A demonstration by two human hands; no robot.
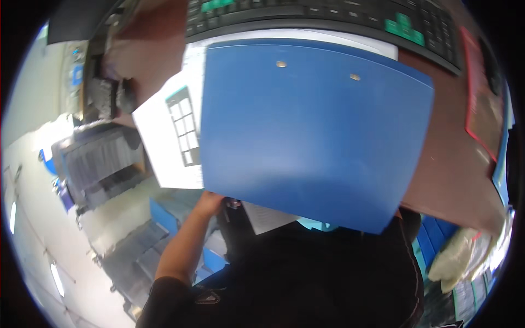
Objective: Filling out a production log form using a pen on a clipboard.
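While the big blue folder (pixel 311 131) fills most of the view, the left hand (pixel 210 203) sits right at its lower left corner, touching the near edge from underneath. You can see the knuckles and part of the fingers tucked under there, so it looks like it's gripping the folder's edge, though the fingertips themselves are hidden behind the cover. The left forearm runs down and to the left from that corner. The right hand isn't visible at all, so I can't tell what it's doing.

The folder lies over the near edge of a brown desk (pixel 454 175), tilted slightly, with two small metal rivets near its far edge. White sheets of paper (pixel 169 136) poke out from under its left side, one with a printed grid on it, and another sheet sticks out below the near edge. A black keyboard (pixel 328 13) with green keys lies just beyond the folder.
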